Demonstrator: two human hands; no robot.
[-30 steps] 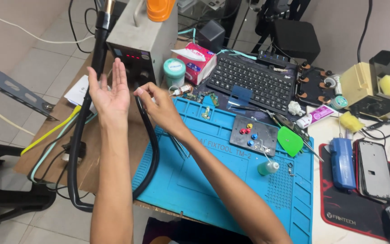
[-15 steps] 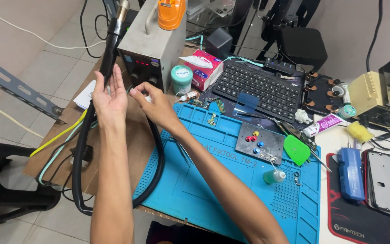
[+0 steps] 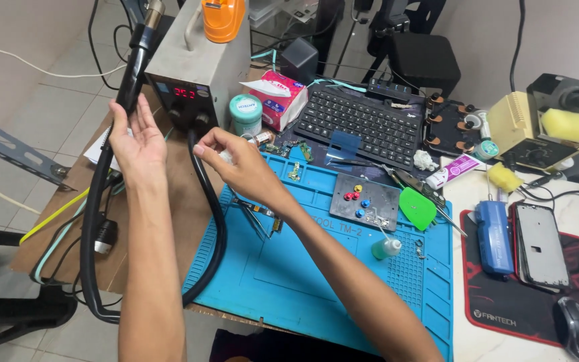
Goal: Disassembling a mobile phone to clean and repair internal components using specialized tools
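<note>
1. At the far left, a hot-air wand is seen standing nearly upright beside a grey rework station. Its nozzle end points up past the top edge of the view.
2. The wand's black handle is touched by the left hand. The palm is laid open against it with the fingers spread, so it is steadied rather than clasped.
3. A thick black hose is seen running from the wand down off the table edge, looping low and climbing back to the station front. It is judged stiff and springy, likely to tug the wand sideways.
4. The wand is judged light, rigid and smooth-sided. The metal tip may be hot, so it is best taken around the black handle, well below the tip.
5. The right hand is held just right of the hose, over the top-left corner of the blue mat. The fingertips are pinched together, and something small and pale seems to be held in them; what it is cannot be told.
6. Small circuit boards lie on the mat near that hand. They are judged thin and fragile, best taken by the edges.
7. Further right, a grey jig, a green pick, a keyboard and a phone are seen, all untouched.
</note>
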